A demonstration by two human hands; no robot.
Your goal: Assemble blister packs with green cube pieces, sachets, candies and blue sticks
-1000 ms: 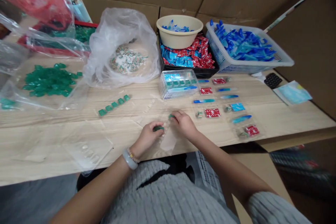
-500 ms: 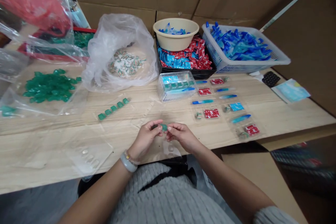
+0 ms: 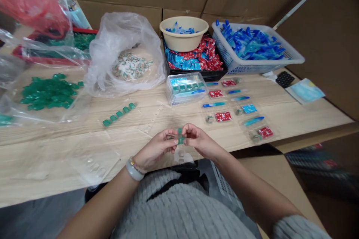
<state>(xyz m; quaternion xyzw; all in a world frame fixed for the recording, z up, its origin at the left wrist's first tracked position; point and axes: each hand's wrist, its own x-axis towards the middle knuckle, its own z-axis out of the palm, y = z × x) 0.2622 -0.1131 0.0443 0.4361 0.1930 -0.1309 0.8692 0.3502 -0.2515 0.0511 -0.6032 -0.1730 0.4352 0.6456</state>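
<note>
My left hand point(image 3: 158, 147) and my right hand point(image 3: 202, 142) meet above the table's front edge, fingers pinched. Between them is a small translucent green plastic piece point(image 3: 181, 140); another bit of green shows just above it, and I cannot tell whether it is a separate piece. Below my hands lies a clear plastic tray point(image 3: 181, 155) with moulded pockets, partly hidden. To the left, a slanting row of square green pieces point(image 3: 119, 114) rests on the wood. A second clear plastic tray point(image 3: 97, 166) lies near the front edge.
Loose green pieces point(image 3: 50, 91) are heaped at left. Behind stand a plastic bag point(image 3: 98, 67) of small patterned pieces, a cream bowl point(image 3: 183, 41), and a white basket point(image 3: 260, 61) of blue items. Stacked clear packs point(image 3: 185, 91) and filled trays point(image 3: 223, 116) lie to the right.
My fingers have shifted around the green piece, and more green now shows between them. My right hand's fingers have curled in more. The whole view has moved slightly.
</note>
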